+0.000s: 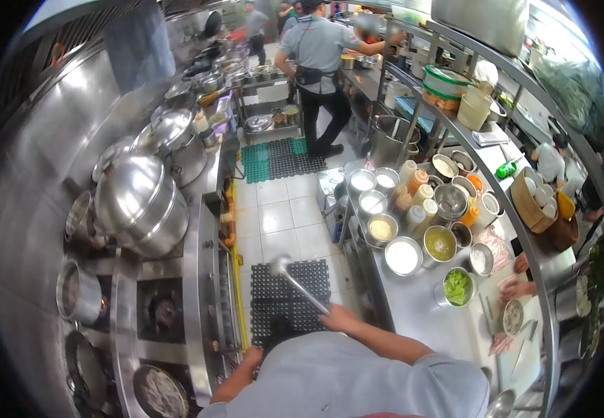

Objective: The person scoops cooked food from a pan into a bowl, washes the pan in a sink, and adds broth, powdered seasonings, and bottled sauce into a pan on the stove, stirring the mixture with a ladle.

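A metal ladle [304,290] with a long handle is in my right hand [339,318], whose fingers are wrapped round the handle's end. Its bowl hangs over the black floor mat [289,296]. My left hand [251,357] is low beside the stove's front edge, near a rail; its fingers are too small and partly hidden to make out. Left of it, a pan [159,392] with pale food sits on the stove, and a pot [79,292] stands farther back.
Large steel steamers [138,202] stand on the stove at the left. The right counter [413,299] holds bowls, sauce bottles and a bowl of greens [457,287]. A person [316,52] stands ahead in the aisle. Another person's hands [518,289] are at a cutting board at the right.
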A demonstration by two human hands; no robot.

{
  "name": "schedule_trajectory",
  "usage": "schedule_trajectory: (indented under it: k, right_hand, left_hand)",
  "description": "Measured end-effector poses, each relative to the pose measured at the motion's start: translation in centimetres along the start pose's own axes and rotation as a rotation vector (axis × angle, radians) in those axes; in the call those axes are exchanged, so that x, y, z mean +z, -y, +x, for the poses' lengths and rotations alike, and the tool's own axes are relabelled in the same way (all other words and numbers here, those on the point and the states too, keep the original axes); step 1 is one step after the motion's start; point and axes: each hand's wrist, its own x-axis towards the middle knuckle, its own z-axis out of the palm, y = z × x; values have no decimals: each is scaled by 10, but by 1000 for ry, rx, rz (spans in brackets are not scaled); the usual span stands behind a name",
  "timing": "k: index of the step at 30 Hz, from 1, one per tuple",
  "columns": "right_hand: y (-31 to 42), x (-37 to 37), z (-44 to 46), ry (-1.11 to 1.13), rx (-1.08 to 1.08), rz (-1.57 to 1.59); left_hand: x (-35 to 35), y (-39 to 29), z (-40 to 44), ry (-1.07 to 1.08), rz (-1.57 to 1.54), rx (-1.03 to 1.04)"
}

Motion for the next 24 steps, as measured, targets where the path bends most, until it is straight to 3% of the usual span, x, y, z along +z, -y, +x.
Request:
schedule_trajectory:
  k: [2,4,8,9,12,14,16,18,21,24]
  right_hand:
    - [-34,10,-12,-27,33,-63]
    - [-45,1,-23,64,206,-14]
    - [-13,-31,-31,-14,174,-38]
    - [20,-52,-37,-30,160,104]
    - [107,-103,-37,-20,82,582]
    - [140,-132,-22,110,-149,1002]
    - [174,-167,-17,323,-385,1292]
    - [211,-196,-13,391,-514,1257]
    - [226,-206,17,58,-282,924]
    - [221,-181,47,-395,-19,490]
  left_hand:
    - [-18,-12,14,26,-95,-70]
    - [-45,-29,27,73,-86,-30]
    - [-60,-20,73,239,-4,10]
    - [-64,-17,98,254,-1,19]
    - [-82,-18,145,304,321,489]
    - [-94,-43,185,369,699,551]
    - [-123,-92,195,453,384,206]
    - [-146,-135,206,451,269,141]
    - [-143,-153,250,334,270,285]
    - [-163,-191,256,407,281,333]
